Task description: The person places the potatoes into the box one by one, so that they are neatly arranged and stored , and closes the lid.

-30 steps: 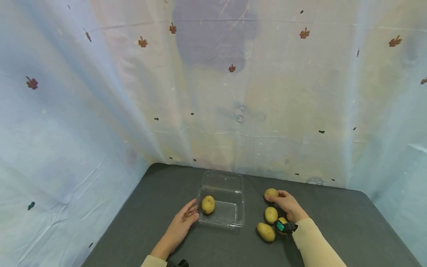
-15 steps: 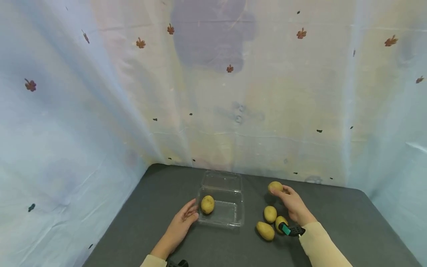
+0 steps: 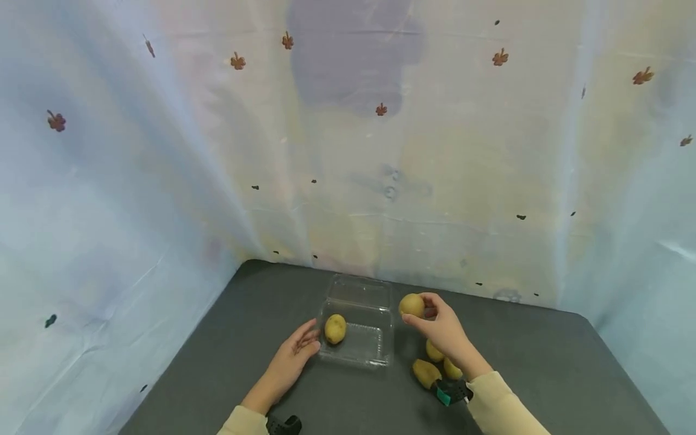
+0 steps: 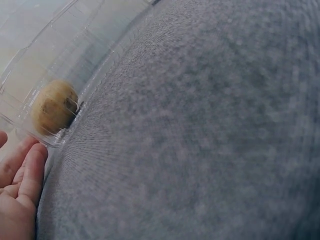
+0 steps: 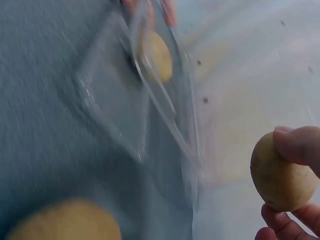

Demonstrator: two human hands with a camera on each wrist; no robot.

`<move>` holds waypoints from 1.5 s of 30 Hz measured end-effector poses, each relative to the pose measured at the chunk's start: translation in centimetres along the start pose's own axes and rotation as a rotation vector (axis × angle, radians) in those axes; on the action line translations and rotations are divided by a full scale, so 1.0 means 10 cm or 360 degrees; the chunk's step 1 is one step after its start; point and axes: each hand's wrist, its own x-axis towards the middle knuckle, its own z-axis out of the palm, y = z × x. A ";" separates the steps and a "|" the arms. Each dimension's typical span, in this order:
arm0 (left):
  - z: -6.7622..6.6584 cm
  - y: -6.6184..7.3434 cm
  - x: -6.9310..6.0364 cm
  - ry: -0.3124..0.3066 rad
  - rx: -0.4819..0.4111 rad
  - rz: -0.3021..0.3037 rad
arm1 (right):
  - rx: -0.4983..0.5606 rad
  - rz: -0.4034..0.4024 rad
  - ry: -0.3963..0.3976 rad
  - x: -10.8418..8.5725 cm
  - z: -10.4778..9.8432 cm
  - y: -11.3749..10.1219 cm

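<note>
My right hand pinches a potato between thumb and fingers, held above the table just right of a clear plastic container. That same potato shows at the right of the right wrist view. The container stands with its lid laid back, and one potato lies in its left side. At the container's left wall, my left hand has its fingers extended; in the left wrist view the fingertips touch or nearly touch the container's corner.
Several more potatoes lie right of the container: one potato near the right wrist strap, another partly behind the hand, another beside the forearm. The dark grey table meets a printed curtain at its back edge.
My right hand has lifted the potato from the table and carried it left, close to the container. The left hand stays beside the container's left wall.
</note>
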 end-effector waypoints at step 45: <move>0.04 0.04 -0.01 0.0088 0.0058 0.0027 | -0.0601 -0.0312 0.0060 0.07 1.13 -0.20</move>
